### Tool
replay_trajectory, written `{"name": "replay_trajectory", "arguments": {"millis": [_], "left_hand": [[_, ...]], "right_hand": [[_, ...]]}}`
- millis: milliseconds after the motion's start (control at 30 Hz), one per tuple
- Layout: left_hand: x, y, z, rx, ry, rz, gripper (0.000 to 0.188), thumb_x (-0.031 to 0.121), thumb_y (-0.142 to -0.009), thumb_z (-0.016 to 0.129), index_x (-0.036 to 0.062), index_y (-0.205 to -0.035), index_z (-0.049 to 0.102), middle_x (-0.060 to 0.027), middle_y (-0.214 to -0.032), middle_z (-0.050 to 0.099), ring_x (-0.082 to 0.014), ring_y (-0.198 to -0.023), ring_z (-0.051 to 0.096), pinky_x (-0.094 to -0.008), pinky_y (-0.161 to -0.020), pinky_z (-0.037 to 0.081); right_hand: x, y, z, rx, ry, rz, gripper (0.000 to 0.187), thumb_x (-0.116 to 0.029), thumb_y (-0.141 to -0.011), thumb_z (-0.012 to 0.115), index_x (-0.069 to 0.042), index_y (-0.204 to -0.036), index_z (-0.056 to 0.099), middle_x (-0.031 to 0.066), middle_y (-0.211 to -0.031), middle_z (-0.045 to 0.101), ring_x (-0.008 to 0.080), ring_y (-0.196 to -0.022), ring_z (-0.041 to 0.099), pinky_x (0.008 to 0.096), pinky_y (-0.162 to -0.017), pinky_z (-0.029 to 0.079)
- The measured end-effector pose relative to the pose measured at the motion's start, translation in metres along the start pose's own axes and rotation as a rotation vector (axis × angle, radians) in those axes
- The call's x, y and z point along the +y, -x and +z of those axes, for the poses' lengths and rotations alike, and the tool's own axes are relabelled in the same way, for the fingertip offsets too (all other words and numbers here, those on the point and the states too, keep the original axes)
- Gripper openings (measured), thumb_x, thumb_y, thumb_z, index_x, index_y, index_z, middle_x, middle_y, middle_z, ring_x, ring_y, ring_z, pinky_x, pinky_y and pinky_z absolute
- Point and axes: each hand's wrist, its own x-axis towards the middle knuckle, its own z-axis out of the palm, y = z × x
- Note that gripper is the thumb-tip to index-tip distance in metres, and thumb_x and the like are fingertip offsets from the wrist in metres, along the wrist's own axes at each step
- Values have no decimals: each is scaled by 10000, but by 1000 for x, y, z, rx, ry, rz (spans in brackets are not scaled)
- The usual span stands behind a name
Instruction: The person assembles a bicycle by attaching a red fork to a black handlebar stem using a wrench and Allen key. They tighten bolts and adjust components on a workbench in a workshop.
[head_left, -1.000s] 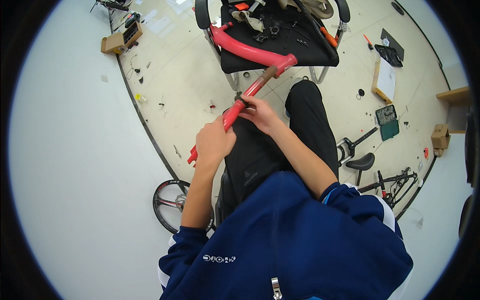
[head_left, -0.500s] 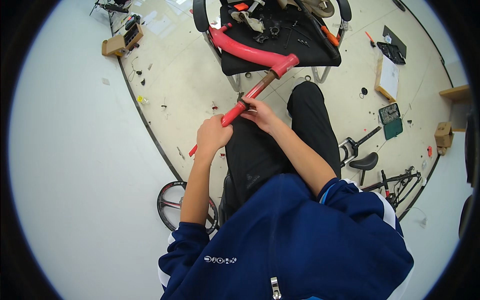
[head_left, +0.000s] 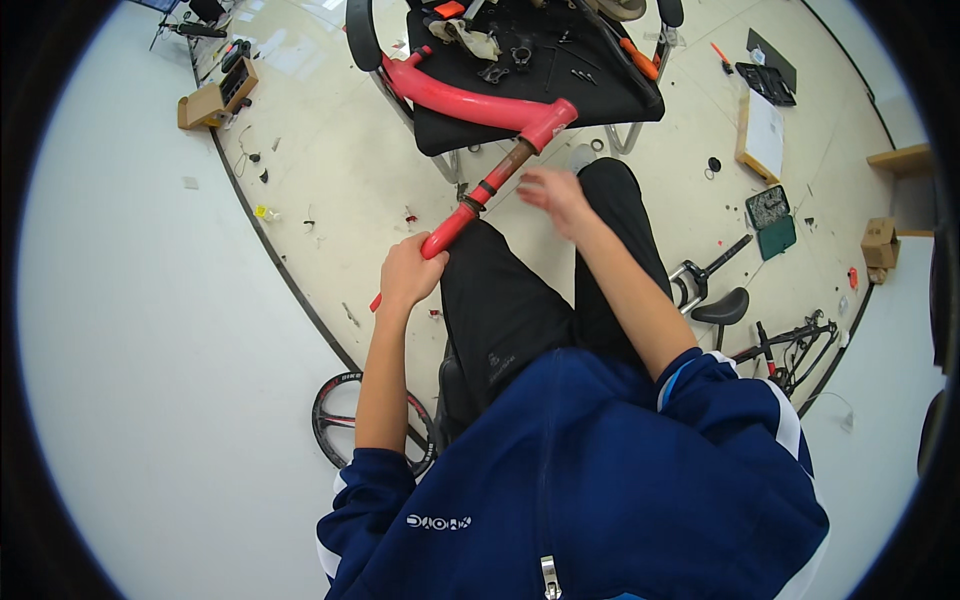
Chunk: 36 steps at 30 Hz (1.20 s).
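A red bicycle frame (head_left: pixel 470 102) rests partly on the black chair, its short head tube (head_left: pixel 549 125) jutting past the near edge of the seat. Out of that tube, down toward my left, runs a red fork (head_left: pixel 450 232) with a brownish, greasy-looking upper section. Dark rings (head_left: pixel 472 203) sit around the fork partway along. My left hand (head_left: pixel 411 272) is wrapped around the fork's near end; a thin red end pokes out below it. To the right, apart from the fork, my right hand (head_left: pixel 556 198) hangs above my knees, fingers spread, slightly blurred and holding nothing.
The black chair (head_left: pixel 440 136) carries loose metal parts, tools and a pale cloth (head_left: pixel 466 40). A spoked wheel (head_left: pixel 330 440) leans at lower left. Rightward on the floor lie a saddle (head_left: pixel 722 306), a green case (head_left: pixel 775 237), a white-topped board (head_left: pixel 762 140) and a black frame (head_left: pixel 790 350).
My right hand has let go of the fork near the dark rings and moved away to the right. My left hand keeps its hold. The whole view has shifted slightly.
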Motion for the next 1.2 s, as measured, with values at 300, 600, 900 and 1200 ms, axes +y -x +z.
{"name": "replay_trajectory", "arguments": {"millis": [300,600,900,1200], "left_hand": [[12,-22,9,27,-16,63,282,269,-762,640,73,-953,708,-200,-819,693,-397,-816,663,-465,-770,522],[35,-40,8,20,-56,76,275,264,-765,628,80,-951,711,-204,-828,695,-408,-826,661,-473,-780,520],[50,-47,1,6,-74,68,280,250,-750,627,77,-953,712,-210,-840,695,-408,-836,661,-467,-791,518],[41,-55,2,-62,91,11,359,265,-736,680,76,-1038,729,-182,-838,707,-352,-819,682,-418,-766,517]], "right_hand": [[-84,-67,-43,448,472,-390,479,-299,-844,710,1,-1198,590,115,-1039,664,236,-932,654,371,-769,559],[-84,-63,-30,205,128,-132,462,-284,-899,700,111,-1116,595,148,-892,680,211,-705,700,317,-652,601],[-73,-75,-29,245,183,-176,468,-247,-881,724,133,-1119,590,145,-884,685,180,-668,687,302,-617,592],[-75,-70,-27,198,208,-140,490,-197,-895,712,151,-1182,520,165,-948,662,187,-714,692,301,-696,610]]}}
